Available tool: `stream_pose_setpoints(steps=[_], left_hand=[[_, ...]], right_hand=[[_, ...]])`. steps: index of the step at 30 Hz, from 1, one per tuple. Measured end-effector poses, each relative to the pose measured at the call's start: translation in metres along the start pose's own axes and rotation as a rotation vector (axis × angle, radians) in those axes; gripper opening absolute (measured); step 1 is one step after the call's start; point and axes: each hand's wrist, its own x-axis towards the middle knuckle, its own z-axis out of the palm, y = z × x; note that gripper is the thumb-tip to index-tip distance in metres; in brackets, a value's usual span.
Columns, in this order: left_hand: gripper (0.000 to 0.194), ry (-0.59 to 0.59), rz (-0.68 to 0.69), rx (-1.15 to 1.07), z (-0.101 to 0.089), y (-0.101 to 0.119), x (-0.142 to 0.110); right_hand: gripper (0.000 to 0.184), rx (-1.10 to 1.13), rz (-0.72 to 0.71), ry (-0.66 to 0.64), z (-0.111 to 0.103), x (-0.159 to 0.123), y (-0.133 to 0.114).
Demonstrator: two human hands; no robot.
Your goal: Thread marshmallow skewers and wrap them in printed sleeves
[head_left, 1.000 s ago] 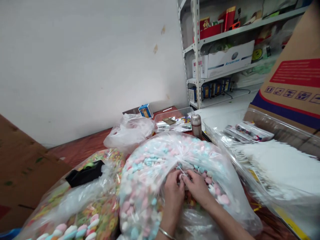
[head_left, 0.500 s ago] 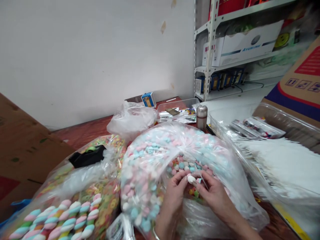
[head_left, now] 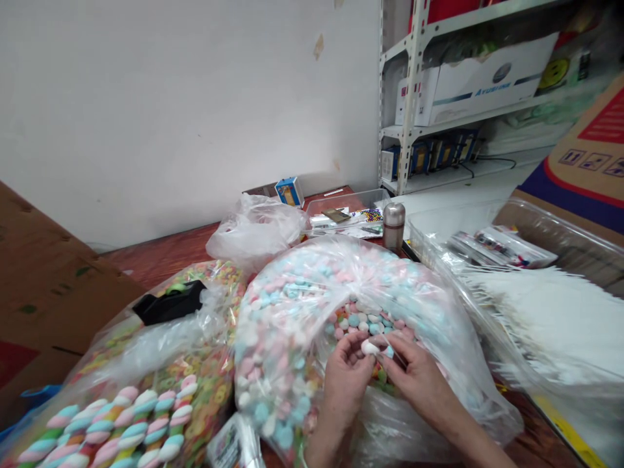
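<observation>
Over the opening of a large clear bag (head_left: pixel 283 318) of pastel marshmallows, my two hands work close together. My left hand (head_left: pixel 348 377) pinches a white marshmallow (head_left: pixel 369 348) between thumb and fingers. Closed around a thin stick (head_left: pixel 398 356), my right hand (head_left: pixel 416 370) has a blue and white marshmallow (head_left: pixel 389 351) at its fingertips. Whether the stick pierces either marshmallow is hard to make out. Loose pink, white and blue marshmallows (head_left: pixel 363 318) show in the opening just beyond my fingers. Some green and orange gummy candies (head_left: pixel 381 374) peek out below them.
At left, marshmallow and gummy skewers (head_left: pixel 131 429) lie on a bag of gummy rings (head_left: pixel 209 396), with a black tape dispenser (head_left: pixel 170 302) farther back. A metal flask (head_left: pixel 393 226) stands behind the marshmallow bag. On the right is a clear bin (head_left: pixel 439 279) holding white paper-like pieces (head_left: pixel 550 318).
The white marshmallow has turned and shifted slightly left in my left fingers. More of the blue and white marshmallow shows at my right fingertips. The bags have stayed in place.
</observation>
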Motion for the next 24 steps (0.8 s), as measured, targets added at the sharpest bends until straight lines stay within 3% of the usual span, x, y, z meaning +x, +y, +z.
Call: stream_pose_setpoints(steps=[9,14,17,19,22,24], left_hand=[[0.045,-0.056,-0.045,0.013,0.0,0.009,-0.009],[0.05,0.058,-0.123,-0.017,0.001,0.009,-0.007],[0.053,0.13,-0.102,-0.025,-0.001,0.008,-0.004],[0.052,0.165,-0.065,-0.03,-0.004,0.007,-0.002],[0.052,0.217,-0.05,-0.041,-0.008,0.007,0.0],[0.054,0.225,-0.049,-0.033,-0.011,0.007,0.001]], right_hand=[[0.026,-0.037,-0.206,0.11,0.002,-0.007,0.013],[0.033,-0.128,-0.089,0.267,-0.007,-0.02,0.02],[0.034,-0.207,-0.077,0.322,-0.012,-0.033,0.033],[0.031,-0.251,-0.107,0.23,-0.012,-0.043,0.043],[0.03,-0.246,-0.163,-0.057,-0.01,-0.062,0.054],[0.036,-0.203,-0.168,-0.183,-0.012,-0.076,0.059]])
